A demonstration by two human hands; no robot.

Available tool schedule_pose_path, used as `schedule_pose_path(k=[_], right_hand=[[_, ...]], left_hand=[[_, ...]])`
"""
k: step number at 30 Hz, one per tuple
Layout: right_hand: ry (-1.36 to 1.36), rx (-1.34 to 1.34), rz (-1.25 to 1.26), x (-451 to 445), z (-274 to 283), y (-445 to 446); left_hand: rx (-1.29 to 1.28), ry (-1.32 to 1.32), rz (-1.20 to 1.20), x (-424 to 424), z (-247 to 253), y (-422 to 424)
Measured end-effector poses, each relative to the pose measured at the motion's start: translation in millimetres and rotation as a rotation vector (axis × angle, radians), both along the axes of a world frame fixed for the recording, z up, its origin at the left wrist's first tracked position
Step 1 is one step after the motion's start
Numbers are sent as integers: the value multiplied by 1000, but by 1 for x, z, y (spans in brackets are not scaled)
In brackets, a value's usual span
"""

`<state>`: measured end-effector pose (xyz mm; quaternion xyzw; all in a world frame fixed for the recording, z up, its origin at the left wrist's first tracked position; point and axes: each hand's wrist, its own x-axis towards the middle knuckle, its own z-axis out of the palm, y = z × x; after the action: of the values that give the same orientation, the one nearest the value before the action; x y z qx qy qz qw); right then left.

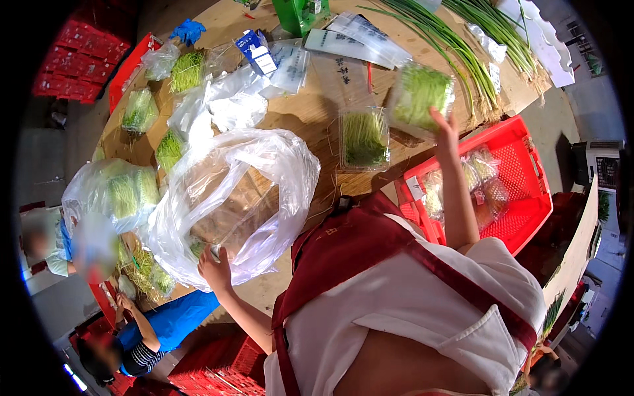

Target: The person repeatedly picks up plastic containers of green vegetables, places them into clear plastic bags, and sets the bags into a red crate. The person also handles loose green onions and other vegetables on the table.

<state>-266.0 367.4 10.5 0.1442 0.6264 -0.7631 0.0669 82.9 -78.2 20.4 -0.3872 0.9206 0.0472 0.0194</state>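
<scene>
My right hand (445, 126) holds a clear plastic pack of green shoots (418, 96) above the table, blurred at its edges. Just left of it, a second clear pack of shoots (364, 138) lies on the wood. A large clear plastic bag (292, 153) stands with its mouth spread wide before me. At the bag's near rim is my left hand (215, 270), fingertips against the film. Whether those fingers pinch the film is not plain. Something green shows low in the bag beside them.
A red plastic crate (520, 193) holding bagged produce stands at my right. Long green onions (470, 74) lie at the far right of the wooden table (297, 111). A filled bag of packs (124, 190), printed plastic sleeves (356, 42) and a blue box (256, 52) are leftward. Co-workers are at left.
</scene>
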Motion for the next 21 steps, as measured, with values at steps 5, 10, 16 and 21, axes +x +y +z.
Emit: schedule_pose_path(k=[5,10,16,21], right_hand=[[67,664,-147,-23,-78,71],[142,552,-161,-34,-113,87],[147,564,-236,-26,-94,67],[210,972,-357,-27,-87,83]], left_hand=[[-109,-175,223,27,-17,-21],[-180,-328,416,30,-19,-30],[-361,-424,597,32,-21,-45],[-344,-364,590,52,-26,-65]])
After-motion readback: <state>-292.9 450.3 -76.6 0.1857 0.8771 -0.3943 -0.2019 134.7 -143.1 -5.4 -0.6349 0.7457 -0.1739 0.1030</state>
